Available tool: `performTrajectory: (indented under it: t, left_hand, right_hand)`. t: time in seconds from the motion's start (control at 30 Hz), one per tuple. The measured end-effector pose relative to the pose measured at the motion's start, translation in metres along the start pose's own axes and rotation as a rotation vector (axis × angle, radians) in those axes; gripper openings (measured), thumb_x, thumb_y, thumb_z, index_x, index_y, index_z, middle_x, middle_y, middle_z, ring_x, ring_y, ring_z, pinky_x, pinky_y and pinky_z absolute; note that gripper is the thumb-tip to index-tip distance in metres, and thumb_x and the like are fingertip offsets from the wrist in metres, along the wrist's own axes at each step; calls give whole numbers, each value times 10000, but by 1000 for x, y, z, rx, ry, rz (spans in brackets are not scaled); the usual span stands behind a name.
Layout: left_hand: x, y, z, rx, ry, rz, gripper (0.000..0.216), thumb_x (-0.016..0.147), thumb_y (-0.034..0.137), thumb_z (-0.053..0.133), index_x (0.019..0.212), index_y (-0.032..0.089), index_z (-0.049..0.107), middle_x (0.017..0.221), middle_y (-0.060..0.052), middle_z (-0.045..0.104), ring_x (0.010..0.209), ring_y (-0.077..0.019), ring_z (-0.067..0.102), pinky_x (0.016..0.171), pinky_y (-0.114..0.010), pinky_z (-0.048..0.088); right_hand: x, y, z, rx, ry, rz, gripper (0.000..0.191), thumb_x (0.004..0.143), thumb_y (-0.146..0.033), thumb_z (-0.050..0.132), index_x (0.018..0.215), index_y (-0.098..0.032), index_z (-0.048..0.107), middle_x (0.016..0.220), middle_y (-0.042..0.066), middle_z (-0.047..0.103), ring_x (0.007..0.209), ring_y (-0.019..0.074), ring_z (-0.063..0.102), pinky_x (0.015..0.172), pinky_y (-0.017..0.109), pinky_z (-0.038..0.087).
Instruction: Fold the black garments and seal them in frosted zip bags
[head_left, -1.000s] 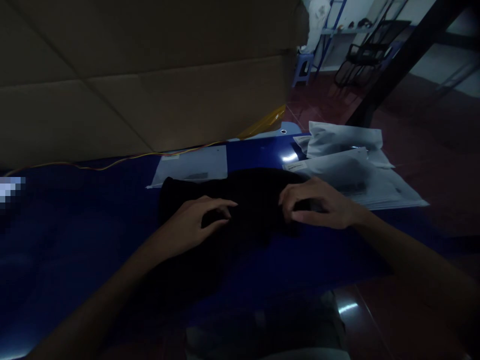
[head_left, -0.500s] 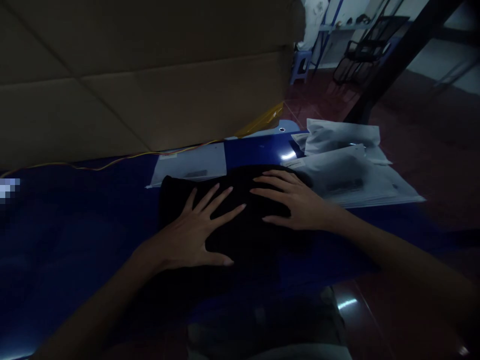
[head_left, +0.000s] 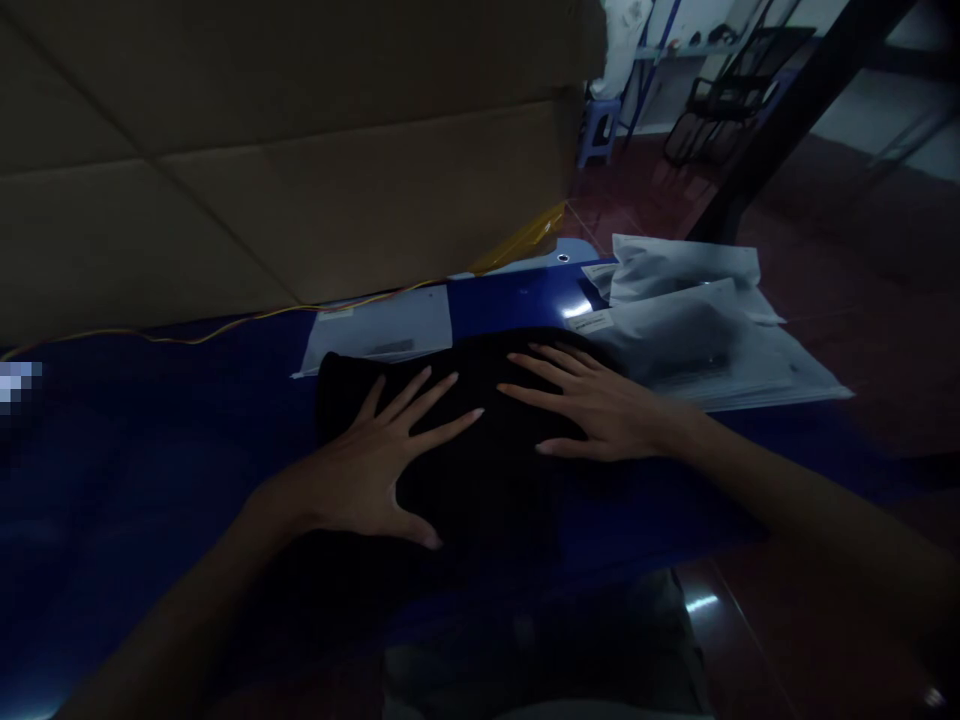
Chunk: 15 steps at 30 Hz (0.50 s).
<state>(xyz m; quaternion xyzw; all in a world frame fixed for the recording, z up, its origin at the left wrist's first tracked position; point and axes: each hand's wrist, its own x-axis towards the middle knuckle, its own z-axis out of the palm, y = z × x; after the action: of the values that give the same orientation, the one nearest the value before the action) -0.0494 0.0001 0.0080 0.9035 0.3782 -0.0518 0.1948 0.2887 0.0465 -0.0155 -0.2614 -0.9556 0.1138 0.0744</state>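
Note:
A black, soft-looking cloth item (head_left: pixel 480 460) lies on the blue table (head_left: pixel 150 440); its exact kind is too dark to tell. My left hand (head_left: pixel 367 465) rests flat on its left part, fingers spread and thumb out toward me. On the right part lies my right hand (head_left: pixel 592 400), palm down with its fingers apart. Neither hand grips anything. Just behind the cloth is a frosted plastic bag (head_left: pixel 382 325) lying flat. More frosted bags (head_left: pixel 697 340) with dark contents are piled by my right hand.
A large cardboard box (head_left: pixel 300 200) stands along the far side of the table. A thin yellow-red wire (head_left: pixel 202 338) runs in front of it. Yellow tape (head_left: pixel 525 240) shows at its lower corner. Beyond, a dark slanted post (head_left: pixel 802 120), a chair (head_left: pixel 731 95) and a blue stool (head_left: pixel 598 130) stand.
My left hand has slid slightly left and toward me over the cloth, its thumb lower. The right hand has barely shifted. The view has moved a little.

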Motion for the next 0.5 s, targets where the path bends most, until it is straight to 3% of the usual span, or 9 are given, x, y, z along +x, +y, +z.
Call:
performTrajectory:
  t: [0.27,0.4,0.5]
  left_hand:
    - [2,-4,4,35,7,-16,1368,592,903,768,1667,436,61,1768,-98,-94,1593,-528,-41,1172,-841,-12]
    - [1,-1,3,30,-7,-20,1333,637,911,732,1668,429,39,1763,-102,-121,1592,-522,-75,1162,-847,-40]
    - [0,3,0,-5,-4,-52,1135,807,864,631,1664,437,22,1766,-80,-101,1601,-497,-66,1172,-842,-9]
  right_hand:
    - [-1,2,-4,36,6,-8,831,960,-608,642,1656,-299,310,1747,167,197,1595,450,185,1209,734,259]
    - [3,-10,-6,106,55,-172,805,962,-624,618,1632,-253,372,1717,176,291,1600,371,226,1265,677,159]
    - [6,-29,-4,190,38,-318,915,872,-738,668,1601,-237,431,1705,168,325,1606,360,218,1287,640,79]
